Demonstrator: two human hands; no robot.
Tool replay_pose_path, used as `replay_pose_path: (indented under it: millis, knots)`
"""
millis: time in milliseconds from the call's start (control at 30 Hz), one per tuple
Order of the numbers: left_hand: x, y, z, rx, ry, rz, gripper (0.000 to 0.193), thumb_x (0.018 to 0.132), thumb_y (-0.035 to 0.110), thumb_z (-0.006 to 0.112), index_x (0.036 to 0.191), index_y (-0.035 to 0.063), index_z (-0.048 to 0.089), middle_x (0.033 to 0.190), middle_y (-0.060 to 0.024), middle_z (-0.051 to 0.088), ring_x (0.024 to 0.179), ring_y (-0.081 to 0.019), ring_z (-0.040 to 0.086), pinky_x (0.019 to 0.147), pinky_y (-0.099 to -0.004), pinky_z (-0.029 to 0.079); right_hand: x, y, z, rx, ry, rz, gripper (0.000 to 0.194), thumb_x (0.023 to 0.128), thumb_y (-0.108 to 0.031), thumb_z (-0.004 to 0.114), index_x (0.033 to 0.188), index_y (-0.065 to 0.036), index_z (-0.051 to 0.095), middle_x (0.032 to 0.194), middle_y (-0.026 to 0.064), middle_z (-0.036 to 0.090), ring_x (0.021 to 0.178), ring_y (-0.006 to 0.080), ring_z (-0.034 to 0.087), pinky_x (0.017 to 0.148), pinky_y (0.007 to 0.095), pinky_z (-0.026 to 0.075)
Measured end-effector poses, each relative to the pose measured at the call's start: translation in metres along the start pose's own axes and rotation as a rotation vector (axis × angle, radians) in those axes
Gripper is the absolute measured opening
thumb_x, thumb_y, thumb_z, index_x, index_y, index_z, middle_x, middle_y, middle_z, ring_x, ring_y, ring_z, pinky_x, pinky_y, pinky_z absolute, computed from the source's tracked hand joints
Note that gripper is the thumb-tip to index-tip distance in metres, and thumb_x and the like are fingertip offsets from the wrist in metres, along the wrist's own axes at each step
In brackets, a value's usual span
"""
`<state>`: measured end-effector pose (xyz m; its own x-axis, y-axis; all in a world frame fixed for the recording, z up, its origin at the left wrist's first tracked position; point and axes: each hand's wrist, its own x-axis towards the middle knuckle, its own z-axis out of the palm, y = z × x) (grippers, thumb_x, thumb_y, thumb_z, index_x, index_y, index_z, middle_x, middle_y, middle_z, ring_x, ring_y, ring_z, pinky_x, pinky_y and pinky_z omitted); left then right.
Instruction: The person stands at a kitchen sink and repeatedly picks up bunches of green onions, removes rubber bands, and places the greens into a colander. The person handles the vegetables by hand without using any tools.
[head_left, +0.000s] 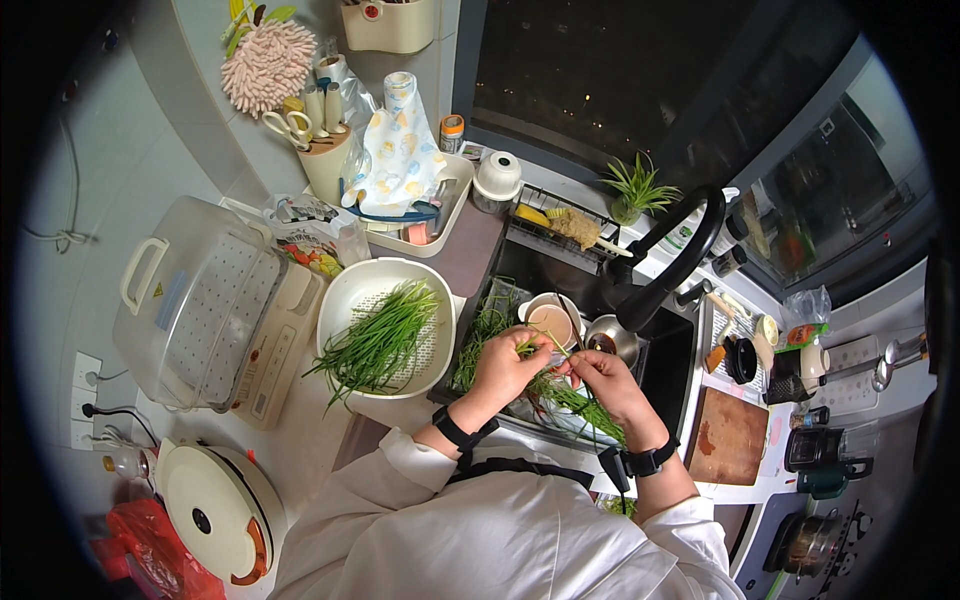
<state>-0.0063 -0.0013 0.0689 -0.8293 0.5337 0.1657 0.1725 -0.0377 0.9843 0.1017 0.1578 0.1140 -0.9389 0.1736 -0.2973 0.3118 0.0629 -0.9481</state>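
Over the black sink (667, 367), my left hand (508, 364) pinches the pale end of a green stalk. My right hand (604, 379) grips the stalks close beside it, thumb and finger nearly meeting the left ones. Long green leafy stalks (577, 405), like garlic chives, hang below my right hand. More loose greens (487, 322) lie at the sink's left side. Behind my hands stand a pinkish bowl (551, 319) and a metal bowl (622, 341). A white perforated basket (330, 300) left of the sink holds a heap of green stalks (386, 337).
A black faucet (675, 270) arches over the sink's back right. A wire rack (540, 240) holds a sponge and brush. A wooden cutting board (727, 435) lies on the right. A clear-lidded steamer (202, 300) and a round cream appliance (210, 517) stand at left.
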Motion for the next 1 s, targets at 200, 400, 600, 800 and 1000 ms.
replay_pose_path:
  millis: [200,400,600,800,1000]
  knots:
    - [0.006,-0.002,-0.005,-0.12,0.064,-0.07,0.007,0.085,0.008,0.07,0.091,0.0054,0.07,0.08,0.006,0.065,0.061,0.0003,0.046,0.054,-0.0178,0.036,-0.004,0.0,-0.006,-0.004,0.036,0.013,0.022,0.099,-0.016,0.055,0.097,0.001,0.069,0.078,-0.0011,0.063,0.073,0.0057,0.055,0.072,0.0213,0.044]
    - [0.008,-0.002,-0.013,-0.021,0.106,-0.121,0.009,0.084,0.011,0.069,0.088,0.0041,0.068,0.083,-0.0009,0.068,0.07,-0.008,0.06,0.059,-0.0234,0.046,-0.01,-0.003,-0.013,-0.002,0.045,-0.032,0.022,0.098,-0.017,0.057,0.096,0.001,0.069,0.08,-0.0004,0.064,0.074,0.0056,0.053,0.074,0.0211,0.043]
    - [0.011,-0.009,-0.021,0.208,0.102,-0.041,0.018,0.083,0.02,0.074,0.089,0.0045,0.068,0.082,-0.0059,0.068,0.069,-0.0201,0.065,0.061,-0.0301,0.048,-0.01,0.007,-0.027,0.0,0.117,0.013,0.014,0.094,-0.01,0.062,0.095,0.001,0.069,0.081,-0.0015,0.065,0.075,0.0053,0.055,0.073,0.021,0.045]
    - [0.006,-0.005,-0.019,0.343,0.098,0.089,0.018,0.083,0.015,0.07,0.099,0.009,0.072,0.101,-0.0057,0.066,0.087,-0.0235,0.065,0.076,-0.0334,0.052,-0.008,0.016,-0.027,0.013,0.154,-0.002,0.01,0.09,-0.007,0.067,0.095,0.002,0.069,0.083,-0.0009,0.066,0.076,0.0052,0.057,0.072,0.0207,0.046]
    - [0.003,0.009,-0.011,0.066,-0.096,-0.133,0.051,0.074,0.016,0.081,0.122,0.0134,0.063,0.096,-0.0035,0.065,0.085,-0.0189,0.066,0.072,-0.0302,0.051,0.0,0.014,-0.007,-0.226,0.251,-0.117,0.011,0.086,-0.008,0.071,0.092,0.001,0.071,0.082,0.0026,0.07,0.071,0.0059,0.059,0.066,0.0221,0.047]
